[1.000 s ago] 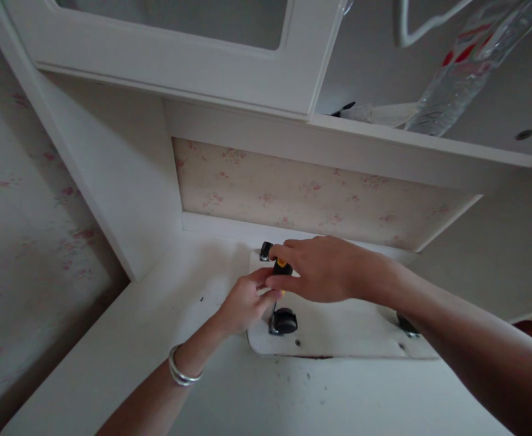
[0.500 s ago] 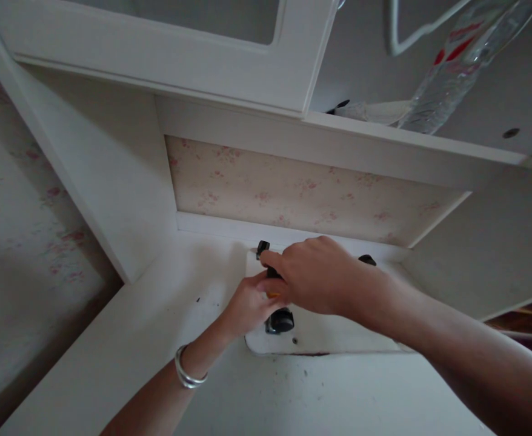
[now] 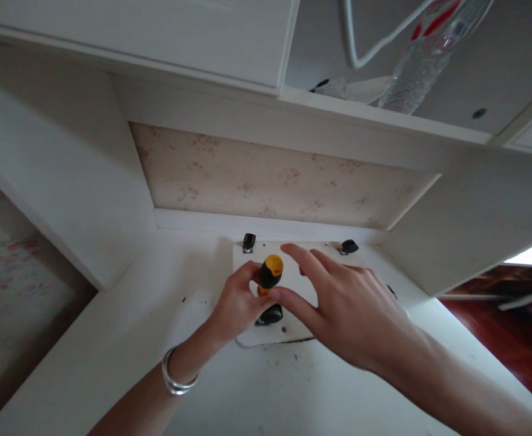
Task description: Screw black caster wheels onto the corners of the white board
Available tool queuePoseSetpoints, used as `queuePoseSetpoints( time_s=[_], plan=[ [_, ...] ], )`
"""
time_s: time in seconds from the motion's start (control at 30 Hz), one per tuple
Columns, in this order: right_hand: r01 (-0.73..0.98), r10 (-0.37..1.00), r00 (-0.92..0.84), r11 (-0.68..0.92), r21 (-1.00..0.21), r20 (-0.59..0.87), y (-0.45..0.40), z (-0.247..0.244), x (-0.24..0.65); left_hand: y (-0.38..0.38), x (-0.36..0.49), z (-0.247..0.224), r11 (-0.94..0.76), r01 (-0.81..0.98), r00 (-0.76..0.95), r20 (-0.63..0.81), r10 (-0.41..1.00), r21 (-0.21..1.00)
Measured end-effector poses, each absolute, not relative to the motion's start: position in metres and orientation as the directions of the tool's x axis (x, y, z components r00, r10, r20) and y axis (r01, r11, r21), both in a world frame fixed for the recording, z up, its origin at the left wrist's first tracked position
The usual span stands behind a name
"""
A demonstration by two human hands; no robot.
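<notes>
A screwdriver with a black and yellow handle (image 3: 271, 272) stands over a white board, its handle end toward the camera. My left hand (image 3: 239, 303), with silver bangles at the wrist, pinches the lower part of the handle. To the right, my right hand (image 3: 343, 297) has its fingers spread; its thumb tip is close to the handle and my left fingertips. The white board (image 3: 295, 330) carries black casters at its corners: one at the back left (image 3: 248, 242), one at the back right (image 3: 348, 247), and one at the front left (image 3: 272, 314). The screwdriver's tip is hidden.
Overhead, a white cabinet (image 3: 248, 54) has an open compartment with a clear plastic bottle (image 3: 418, 72) and a white hanger-like wire (image 3: 352, 51). White side panels flank the surface, and flowered wallpaper (image 3: 257, 175) shows behind. Reddish flooring (image 3: 488, 339) lies at the far right.
My right hand has let go of the handle and opened, moving right. More of the screwdriver handle shows. The camera view has shifted, bringing the floor at the right into view.
</notes>
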State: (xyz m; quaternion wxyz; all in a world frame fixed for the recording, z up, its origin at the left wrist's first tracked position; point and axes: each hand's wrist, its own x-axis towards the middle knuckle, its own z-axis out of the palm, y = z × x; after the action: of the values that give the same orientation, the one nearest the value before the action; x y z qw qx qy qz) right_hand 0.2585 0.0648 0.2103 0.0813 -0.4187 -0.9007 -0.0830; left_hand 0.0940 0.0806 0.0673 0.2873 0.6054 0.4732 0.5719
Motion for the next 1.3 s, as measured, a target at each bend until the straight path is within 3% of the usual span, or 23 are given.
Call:
queuePoseSetpoints(
  time_s=[0.07, 0.17, 0.37, 0.57, 0.63, 0.77, 0.83, 1.03, 1.2, 1.3],
  plan=[
    [0.802, 0.772, -0.596, 0.581, 0.138, 0.218, 0.071, 0.212, 0.247, 0.08, 0.099, 0.07, -0.37, 0.325, -0.121, 0.426, 0.896, 0.87],
    [0.723, 0.71, -0.689, 0.66, 0.205, 0.144, 0.088, 0.22, 0.233, 0.077, 0.099, 0.076, -0.349, 0.406, -0.158, 0.441, 0.883, 0.845],
    [0.495, 0.5, -0.848, 0.866, 0.078, -0.173, 0.111, 0.242, 0.23, 0.067, 0.076, 0.086, -0.323, 0.161, 0.207, 0.288, 0.935, 0.933],
    [0.58, 0.598, -0.8, 0.755, 0.305, 0.041, 0.108, 0.227, 0.216, 0.068, 0.075, 0.081, -0.34, 0.323, 0.017, 0.354, 0.935, 0.883],
    [0.529, 0.546, -0.837, 0.806, 0.265, 0.011, 0.109, 0.226, 0.216, 0.066, 0.077, 0.082, -0.354, 0.311, 0.043, 0.359, 0.932, 0.882],
    [0.421, 0.426, -0.896, 0.905, 0.069, -0.122, 0.117, 0.233, 0.225, 0.063, 0.073, 0.087, -0.317, 0.118, 0.313, 0.267, 0.911, 0.941],
    [0.425, 0.426, -0.893, 0.904, 0.04, -0.143, 0.118, 0.234, 0.226, 0.067, 0.071, 0.087, -0.31, 0.119, 0.288, 0.266, 0.92, 0.943],
    [0.521, 0.535, -0.844, 0.794, 0.313, 0.049, 0.112, 0.226, 0.219, 0.08, 0.073, 0.077, -0.332, 0.275, -0.003, 0.346, 0.938, 0.902],
    [0.435, 0.455, -0.888, 0.878, 0.201, -0.065, 0.11, 0.23, 0.221, 0.071, 0.07, 0.086, -0.364, 0.212, 0.211, 0.321, 0.923, 0.907],
    [0.506, 0.522, -0.853, 0.831, 0.232, -0.006, 0.112, 0.227, 0.219, 0.073, 0.07, 0.084, -0.319, 0.212, 0.156, 0.291, 0.944, 0.924]
  ],
)
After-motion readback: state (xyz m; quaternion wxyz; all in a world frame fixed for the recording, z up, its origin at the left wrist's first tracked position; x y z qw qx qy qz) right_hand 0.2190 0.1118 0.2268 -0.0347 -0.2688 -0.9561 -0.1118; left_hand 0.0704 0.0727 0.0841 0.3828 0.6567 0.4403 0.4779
